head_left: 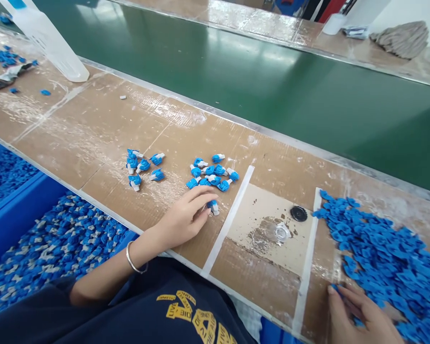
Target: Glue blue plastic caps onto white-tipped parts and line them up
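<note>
My left hand (186, 215) is at the middle of the table, thumb and fingers curled around a small blue-and-white piece (213, 207). Just beyond it lies a cluster of similar blue-and-white pieces (209, 174), with another small group (143, 166) to its left. At the lower right, my right hand (361, 315) pinches a small blue part (335, 287) between thumb and fingers. It is beside a large heap of loose blue parts (390, 258). Between the hands, a small clear round piece (281, 232) and a black disc (298, 213) rest on a pale board (265, 205).
Blue bins (50, 191) full of blue-and-white pieces stand below the table's near edge at left. A green conveyor belt (236, 81) runs behind the table (103, 114). A translucent bottle (53, 43) and more blue parts (7, 57) are at upper left; a glove (401, 39) lies across the belt.
</note>
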A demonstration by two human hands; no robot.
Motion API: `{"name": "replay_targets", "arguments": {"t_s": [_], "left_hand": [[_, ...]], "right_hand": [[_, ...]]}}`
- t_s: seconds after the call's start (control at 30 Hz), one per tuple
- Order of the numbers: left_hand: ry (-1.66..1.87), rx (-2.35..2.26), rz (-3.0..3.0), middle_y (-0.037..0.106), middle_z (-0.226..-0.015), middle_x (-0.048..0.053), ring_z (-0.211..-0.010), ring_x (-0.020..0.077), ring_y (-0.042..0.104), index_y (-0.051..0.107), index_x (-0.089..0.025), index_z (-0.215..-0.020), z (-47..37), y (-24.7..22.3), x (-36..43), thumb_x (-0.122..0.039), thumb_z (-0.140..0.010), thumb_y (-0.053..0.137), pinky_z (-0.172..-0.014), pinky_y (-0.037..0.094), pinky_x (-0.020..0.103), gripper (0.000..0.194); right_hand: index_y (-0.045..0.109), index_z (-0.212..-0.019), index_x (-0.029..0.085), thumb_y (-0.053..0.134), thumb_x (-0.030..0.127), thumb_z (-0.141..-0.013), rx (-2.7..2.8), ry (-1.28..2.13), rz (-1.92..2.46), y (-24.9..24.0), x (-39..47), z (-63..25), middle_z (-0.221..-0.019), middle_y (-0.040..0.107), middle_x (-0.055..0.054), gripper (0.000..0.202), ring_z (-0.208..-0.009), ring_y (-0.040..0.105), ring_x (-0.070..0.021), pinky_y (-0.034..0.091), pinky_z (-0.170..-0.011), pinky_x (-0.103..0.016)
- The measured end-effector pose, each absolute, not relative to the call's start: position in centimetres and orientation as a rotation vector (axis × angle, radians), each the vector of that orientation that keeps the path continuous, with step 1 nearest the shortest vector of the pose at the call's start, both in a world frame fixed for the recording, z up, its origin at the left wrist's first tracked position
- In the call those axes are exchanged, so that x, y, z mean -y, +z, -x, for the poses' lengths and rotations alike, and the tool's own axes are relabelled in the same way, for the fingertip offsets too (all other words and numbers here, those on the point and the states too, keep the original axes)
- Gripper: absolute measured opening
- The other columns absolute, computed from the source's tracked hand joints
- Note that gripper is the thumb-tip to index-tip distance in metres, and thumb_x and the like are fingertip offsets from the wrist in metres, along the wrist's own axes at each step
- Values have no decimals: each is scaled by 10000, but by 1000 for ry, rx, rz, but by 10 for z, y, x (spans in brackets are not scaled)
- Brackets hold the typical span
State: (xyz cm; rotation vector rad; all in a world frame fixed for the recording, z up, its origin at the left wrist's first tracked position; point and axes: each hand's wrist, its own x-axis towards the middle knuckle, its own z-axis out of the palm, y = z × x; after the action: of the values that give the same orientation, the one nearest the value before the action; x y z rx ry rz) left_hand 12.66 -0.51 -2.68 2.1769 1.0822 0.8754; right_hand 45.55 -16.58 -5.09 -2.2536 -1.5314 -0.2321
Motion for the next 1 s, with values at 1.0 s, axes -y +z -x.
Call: {"name": "replay_targets", "arguments": {"t_s": [1.0], "left_hand": [[694,-719,-806,692,-949,38,-836,135,676,613,-168,-1077,-181,-16,31,-218,-810,708,-786,507,268,288]], "right_hand": [[620,-1188,239,672,157,-863,1225,671,1397,-4,105,-360,-1153,670,-43,339,-1090,617,-187,498,-935,-321]]}}
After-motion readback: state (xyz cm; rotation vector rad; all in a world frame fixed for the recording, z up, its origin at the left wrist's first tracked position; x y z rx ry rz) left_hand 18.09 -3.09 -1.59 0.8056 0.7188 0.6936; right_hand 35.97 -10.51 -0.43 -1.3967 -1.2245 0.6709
